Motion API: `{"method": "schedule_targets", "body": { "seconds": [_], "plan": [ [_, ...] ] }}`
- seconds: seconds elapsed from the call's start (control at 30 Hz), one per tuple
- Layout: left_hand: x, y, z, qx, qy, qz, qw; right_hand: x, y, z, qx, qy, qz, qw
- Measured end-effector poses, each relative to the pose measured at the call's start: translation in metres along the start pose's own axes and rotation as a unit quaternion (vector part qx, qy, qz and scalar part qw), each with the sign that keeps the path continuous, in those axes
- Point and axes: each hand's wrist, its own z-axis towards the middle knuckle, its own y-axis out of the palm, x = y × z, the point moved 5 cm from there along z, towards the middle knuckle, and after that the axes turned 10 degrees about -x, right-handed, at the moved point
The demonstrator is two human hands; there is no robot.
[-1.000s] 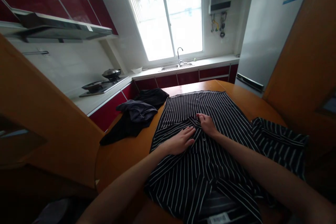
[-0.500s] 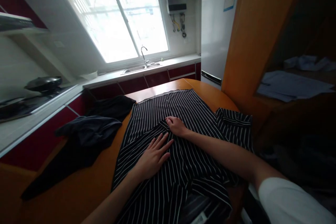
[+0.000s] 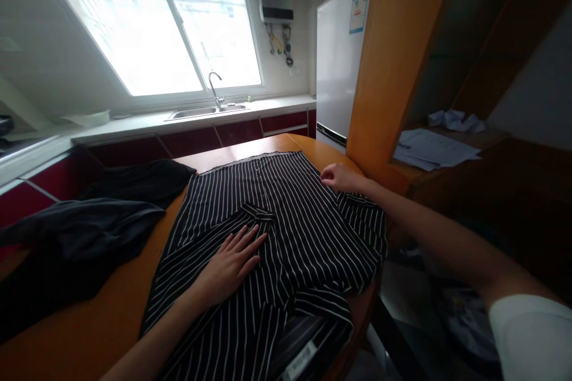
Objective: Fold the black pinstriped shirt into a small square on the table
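A black shirt with white stripes lies spread on the table, its collar end and a white label toward me. My left hand rests flat on the folded-in left sleeve, fingers spread, just below its cuff. Beyond the shirt's right edge, my right hand hovers with fingers curled in and no cloth visible in them. Under it, the right sleeve sticks out past the shirt's side, by the table's right edge.
Dark clothes lie on the left of the orange wooden table. A sink sits in the counter under the window. To the right stand a fridge and a wooden shelf holding papers.
My right hand has left the left sleeve's cuff and moved right, to above the right sleeve. My left hand stays pressed on the shirt. The view has turned to the right.
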Motion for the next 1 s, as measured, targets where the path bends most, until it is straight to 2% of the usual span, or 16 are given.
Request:
{"method": "schedule_targets", "body": {
  "seconds": [0.1,0.17,0.23,0.33,0.47,0.57,0.77,0.87,0.93,1.0],
  "plan": [
    [0.000,0.000,0.001,0.005,0.001,-0.001,1.000,0.055,-0.001,-0.053,-0.036,0.085,-0.122,0.988],
    [0.001,-0.001,0.001,0.007,0.000,-0.003,1.000,0.083,0.005,-0.083,-0.044,0.122,-0.173,0.976],
    [0.002,-0.002,0.002,0.008,0.000,-0.004,1.000,0.100,0.014,-0.104,-0.057,0.141,-0.192,0.970],
    [0.003,-0.003,0.001,0.010,0.004,-0.006,1.000,0.109,0.023,-0.121,-0.068,0.148,-0.196,0.967],
    [0.006,-0.005,0.000,0.009,0.004,-0.012,1.000,0.101,0.025,-0.122,-0.071,0.152,-0.206,0.964],
    [0.008,-0.007,0.000,0.000,-0.003,-0.018,1.000,0.093,0.020,-0.115,-0.066,0.171,-0.168,0.969],
    [0.008,-0.008,-0.001,0.002,0.009,-0.037,0.999,0.075,-0.004,-0.094,-0.055,0.191,-0.087,0.976],
    [0.007,-0.007,-0.002,0.013,0.010,-0.053,0.998,0.050,-0.023,-0.076,-0.033,0.199,0.072,0.977],
    [0.007,-0.010,-0.002,0.033,0.006,-0.072,0.997,0.023,-0.033,-0.060,-0.009,0.189,0.235,0.953],
    [0.009,-0.017,-0.003,0.073,0.009,-0.116,0.990,-0.010,-0.038,-0.041,0.014,0.162,0.353,0.921]
  ]
}}
